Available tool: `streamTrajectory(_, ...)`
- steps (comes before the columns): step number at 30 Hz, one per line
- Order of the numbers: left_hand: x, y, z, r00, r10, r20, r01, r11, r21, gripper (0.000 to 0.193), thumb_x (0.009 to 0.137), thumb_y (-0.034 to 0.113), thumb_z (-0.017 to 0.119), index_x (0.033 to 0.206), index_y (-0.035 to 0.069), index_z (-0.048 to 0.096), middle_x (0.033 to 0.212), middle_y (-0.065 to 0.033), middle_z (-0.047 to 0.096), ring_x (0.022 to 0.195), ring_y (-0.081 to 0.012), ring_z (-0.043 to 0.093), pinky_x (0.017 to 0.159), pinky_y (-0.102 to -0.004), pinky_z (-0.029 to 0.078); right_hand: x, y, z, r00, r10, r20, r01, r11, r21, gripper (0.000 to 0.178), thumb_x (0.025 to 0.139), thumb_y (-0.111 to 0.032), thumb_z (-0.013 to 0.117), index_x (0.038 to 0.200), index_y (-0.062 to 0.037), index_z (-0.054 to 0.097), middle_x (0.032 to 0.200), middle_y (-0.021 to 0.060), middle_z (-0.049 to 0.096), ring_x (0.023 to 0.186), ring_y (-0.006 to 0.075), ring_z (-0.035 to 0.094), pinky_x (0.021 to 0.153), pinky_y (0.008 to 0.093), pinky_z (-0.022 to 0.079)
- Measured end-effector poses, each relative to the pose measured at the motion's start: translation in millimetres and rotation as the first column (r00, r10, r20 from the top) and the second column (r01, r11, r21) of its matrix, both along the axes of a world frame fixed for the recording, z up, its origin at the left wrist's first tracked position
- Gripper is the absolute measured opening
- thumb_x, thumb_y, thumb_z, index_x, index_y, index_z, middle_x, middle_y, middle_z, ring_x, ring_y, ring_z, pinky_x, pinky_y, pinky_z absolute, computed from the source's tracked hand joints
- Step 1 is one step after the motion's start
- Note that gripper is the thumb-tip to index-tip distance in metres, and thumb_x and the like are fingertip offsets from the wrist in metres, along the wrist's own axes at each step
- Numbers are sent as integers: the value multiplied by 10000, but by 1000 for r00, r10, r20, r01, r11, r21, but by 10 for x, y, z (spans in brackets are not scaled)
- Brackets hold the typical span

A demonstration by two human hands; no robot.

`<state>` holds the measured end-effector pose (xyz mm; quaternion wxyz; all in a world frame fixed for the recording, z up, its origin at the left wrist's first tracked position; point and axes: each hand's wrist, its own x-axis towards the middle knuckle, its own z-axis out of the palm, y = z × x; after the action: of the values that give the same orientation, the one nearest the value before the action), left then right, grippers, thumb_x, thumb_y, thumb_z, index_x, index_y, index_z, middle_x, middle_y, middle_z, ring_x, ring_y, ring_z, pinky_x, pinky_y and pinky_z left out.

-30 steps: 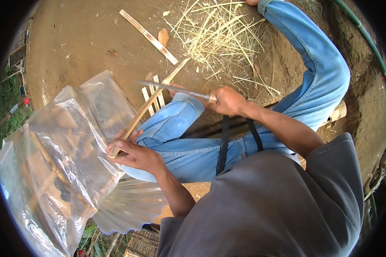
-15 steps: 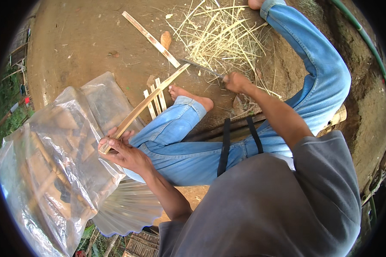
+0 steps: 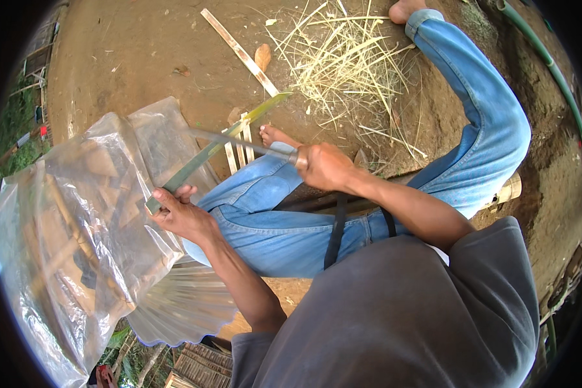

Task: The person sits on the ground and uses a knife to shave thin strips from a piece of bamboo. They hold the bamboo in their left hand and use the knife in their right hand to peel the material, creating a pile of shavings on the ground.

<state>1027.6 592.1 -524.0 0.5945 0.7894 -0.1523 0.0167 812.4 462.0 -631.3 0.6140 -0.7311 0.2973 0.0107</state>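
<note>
The left hand point(image 3: 186, 215) gripped a green strip point(image 3: 189, 169) slanting ahead of it; the right hand point(image 3: 326, 167) clasped a blurred knife point(image 3: 265, 149). Left of both, clear plastic sheeting point(image 3: 165, 129) covered a brown stick point(image 3: 71, 216).

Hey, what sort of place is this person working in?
Likely an outdoor work spot: there's bare dirt ground, a pile of pale shavings, and green plants at the left edge.

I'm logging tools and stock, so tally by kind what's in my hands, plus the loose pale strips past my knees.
Knife in right hand: 1
Greenish strip in left hand: 1
Long pale strip: 1
Short pale strips near a foot: 3
Total: 6
</note>
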Motion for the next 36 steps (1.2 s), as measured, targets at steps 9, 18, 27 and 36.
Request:
streamTrajectory(9, -118, -155, 58, 1000, 8, 29, -9, 999, 31, 449, 944, 432, 615, 874, 57, 379, 600, -97, 562, 538, -179, 580, 528, -283, 496, -39, -72, -496, 985, -6, -171, 13, 999, 40, 140, 821, -105, 615, 877, 8, 675, 682, 202, 660, 540, 276, 636, 554, 416, 557)
streamTrajectory(18, -49, -201, 61, 1000, -20, 22, 19, 999, 33, 450, 950, 425, 605, 831, 59, 371, 576, -108, 561, 519, -177, 570, 542, -293, 503, -210, -374, -785, 931, 95, -353, -58, 992, 113, 269, 872, -212, 573, 964, 16, 681, 874, 252, 684, 779, 337, 680, 780, 439, 549)
streamTrajectory(27, 66, -91, 57, 999, -36, -16, 37, 998, 45, 450, 946, 433, 607, 896, 62, 359, 629, -112, 580, 575, -188, 604, 576, -298, 532, -255, -500, -724, 891, 19, -454, 78, 978, 194, 287, 958, -227, 536, 1023, 22, 665, 757, 193, 656, 582, 201, 604, 524, 363, 508)
streamTrajectory(36, -49, -136, 78, 978, -195, 69, 195, 981, 11, 376, 986, 382, 556, 920, 15, 511, 676, -115, 616, 612, -165, 614, 580, -293, 523, -103, -239, -95, 995, 56, -80, -42, 985, 165, 124, 808, -108, 617, 870, -13, 666, 773, 196, 675, 633, 304, 649, 656, 432, 543)
